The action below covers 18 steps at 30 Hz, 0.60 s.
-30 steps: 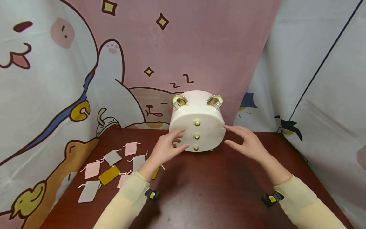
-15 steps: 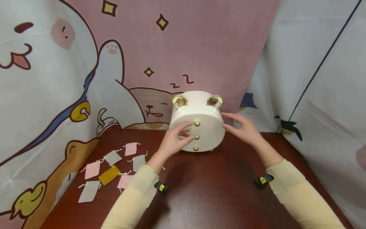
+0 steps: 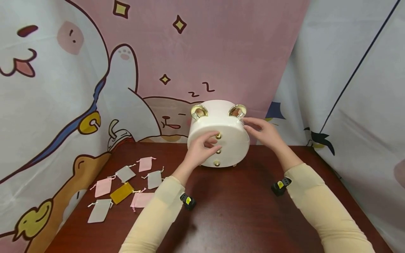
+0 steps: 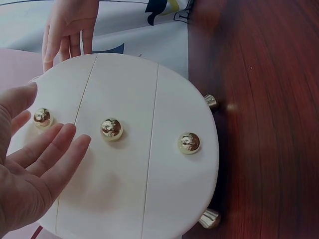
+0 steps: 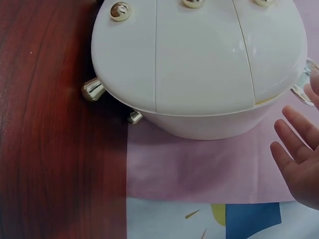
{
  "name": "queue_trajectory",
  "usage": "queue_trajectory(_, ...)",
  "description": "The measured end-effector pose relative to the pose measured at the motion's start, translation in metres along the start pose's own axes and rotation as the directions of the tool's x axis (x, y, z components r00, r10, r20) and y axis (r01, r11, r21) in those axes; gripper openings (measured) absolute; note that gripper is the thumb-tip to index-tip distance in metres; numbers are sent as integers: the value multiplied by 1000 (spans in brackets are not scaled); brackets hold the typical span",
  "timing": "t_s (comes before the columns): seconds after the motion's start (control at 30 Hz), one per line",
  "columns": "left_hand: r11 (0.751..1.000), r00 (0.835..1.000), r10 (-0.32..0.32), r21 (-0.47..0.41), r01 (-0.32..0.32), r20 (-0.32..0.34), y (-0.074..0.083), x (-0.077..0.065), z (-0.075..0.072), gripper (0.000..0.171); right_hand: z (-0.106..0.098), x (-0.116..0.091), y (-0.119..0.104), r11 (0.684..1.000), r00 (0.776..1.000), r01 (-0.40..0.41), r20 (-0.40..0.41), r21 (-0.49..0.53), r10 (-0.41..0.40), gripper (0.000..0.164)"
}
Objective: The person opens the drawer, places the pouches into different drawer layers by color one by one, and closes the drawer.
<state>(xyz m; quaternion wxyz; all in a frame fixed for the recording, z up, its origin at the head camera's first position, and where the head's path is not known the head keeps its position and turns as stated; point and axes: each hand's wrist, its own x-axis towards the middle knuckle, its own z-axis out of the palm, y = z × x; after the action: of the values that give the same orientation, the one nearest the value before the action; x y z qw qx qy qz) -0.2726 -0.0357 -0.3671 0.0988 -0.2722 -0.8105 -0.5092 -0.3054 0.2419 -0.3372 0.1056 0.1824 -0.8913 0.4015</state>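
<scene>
A white rounded drawer box (image 3: 232, 151) stands on short gold feet at the back of the table. Its front carries gold knobs, and seams between the drawers show in the left wrist view. My left hand (image 3: 199, 149) is in front of the box, thumb and fingers spread near the top knob (image 4: 43, 118); whether the fingertips touch it I cannot tell. My right hand (image 3: 264, 133) is at the box's upper right side, fingertips close below the right gold ear (image 3: 238, 111). In the right wrist view its fingers (image 5: 294, 134) are extended, holding nothing.
Several small drawstring pouches in pink, grey and mustard lie on the left of the table, among them a mustard pouch (image 3: 122, 193) and a grey pouch (image 3: 99, 211). A printed cartoon cloth (image 3: 240, 52) hangs behind the dark red wooden table (image 3: 246, 218).
Both hands have moved up along the box. The left has gone rightward and up to the top knob; the right has risen leftward toward the gold ear. The box has stayed in place.
</scene>
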Motion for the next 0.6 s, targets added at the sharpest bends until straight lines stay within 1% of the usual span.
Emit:
queue_trajectory(0.1, 1000, 1000, -1, 7, 1, -13, -1, 2, 2, 44, 2, 5, 0, 1000, 1000, -4, 3, 15, 4, 46)
queue_trajectory(0.17, 1000, 1000, -14, -4, 14, -22, -2, 4, 4, 43, 4, 8, 0, 1000, 1000, -7, 6, 20, 7, 45)
queue_trajectory(0.27, 997, 998, -58, -58, 57, -26, -1, 6, 6, 41, 7, 12, 2, 999, 1000, -10, 15, 38, 10, 45)
queue_trajectory(0.4, 984, 993, -119, -135, 114, -26, -1, 8, 8, 38, 9, 15, 4, 997, 1000, -8, 26, 72, 7, 44)
queue_trajectory(0.53, 973, 988, -152, -179, 143, -34, 0, 11, 10, 34, 10, 17, 5, 995, 1000, 5, 27, 102, -8, 41)
queue_trajectory(0.6, 967, 986, -165, -202, 154, -39, -1, 12, 11, 33, 9, 16, 1, 993, 999, 14, 29, 119, -17, 40)
